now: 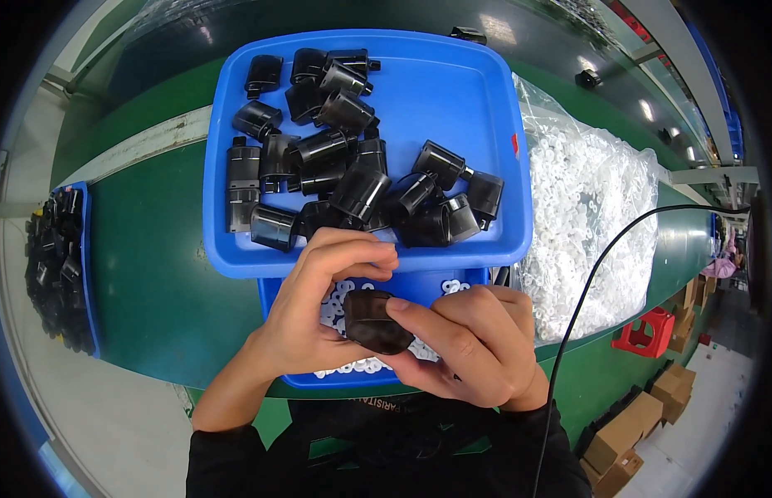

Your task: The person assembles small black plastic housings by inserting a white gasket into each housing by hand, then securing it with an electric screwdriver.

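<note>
A translucent black plastic cartridge (376, 322), squat with a tapered lower end, is held between my two hands in front of my chest. My right hand (473, 344) is closed on it, index finger on its upper right and thumb at its lower edge. My left hand (303, 307) curls around its left side. The left thumb lies against or behind the cartridge, and its tip is hidden. The left fingertips are bent above the cartridge, apart from its top. Below the hands, small white rings (359, 365) lie in a lower blue tray (307, 381).
A larger blue tray (485, 100) holds several similar black cartridges (361, 191). To its right lies a clear bag of small white parts (585, 216). A black cable (581, 307) hangs at right. A blue bin of black parts (58, 266) stands far left; a red stool (647, 334) and cardboard boxes (626, 427) stand on the floor.
</note>
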Tool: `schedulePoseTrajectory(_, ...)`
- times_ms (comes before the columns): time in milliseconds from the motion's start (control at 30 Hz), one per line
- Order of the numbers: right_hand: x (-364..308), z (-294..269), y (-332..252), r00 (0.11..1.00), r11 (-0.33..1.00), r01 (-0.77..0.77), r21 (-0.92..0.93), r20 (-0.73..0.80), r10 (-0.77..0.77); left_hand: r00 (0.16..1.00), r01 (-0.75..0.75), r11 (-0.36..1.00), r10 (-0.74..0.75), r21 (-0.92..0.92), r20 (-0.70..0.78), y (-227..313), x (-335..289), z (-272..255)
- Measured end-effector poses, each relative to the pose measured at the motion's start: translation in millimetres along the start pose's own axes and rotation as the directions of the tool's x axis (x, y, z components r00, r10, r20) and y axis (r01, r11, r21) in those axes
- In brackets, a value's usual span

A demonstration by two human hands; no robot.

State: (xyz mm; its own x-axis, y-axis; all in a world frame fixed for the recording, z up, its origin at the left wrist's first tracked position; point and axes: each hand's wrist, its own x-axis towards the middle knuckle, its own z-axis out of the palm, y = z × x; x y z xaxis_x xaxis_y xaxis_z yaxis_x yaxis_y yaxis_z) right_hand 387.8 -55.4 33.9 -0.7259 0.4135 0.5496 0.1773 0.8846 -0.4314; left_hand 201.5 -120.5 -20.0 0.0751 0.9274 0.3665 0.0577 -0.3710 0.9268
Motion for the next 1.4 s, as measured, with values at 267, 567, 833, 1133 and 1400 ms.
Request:
schedulePoseTrajectory(267,-3,4,3,0.999,0.998,-0.003,0.062,0.052,0.000,0.992,-0.050,0.976,0.024,0.212,0.125,6,11,-5)
schedulePoseTrajectory(567,7,-28,-8,0.910,0.311,0.275,0.910,-0.351,0.222,0.992,0.085,0.994,-0.091,0.063,0.091,8,6,5)
schedulePoseTrajectory(833,20,5,-31,0.842,0.144,0.243,0.959,-0.283,0.459,0.986,0.100,0.984,-0.118,0.150,0.115,5,-2,4)
schedulePoseTrajectory(1133,12,20,-25,0.896,0.090,0.149,0.985,-0.172,0.409,0.987,0.066,0.985,-0.088,0.158,0.138,9,0,3)
schedulePoseTrajectory(1400,6,34,-16,0.914,0.128,0.097,0.987,-0.140,0.382,0.993,0.026,0.968,-0.054,0.249,0.104,9,0,8)
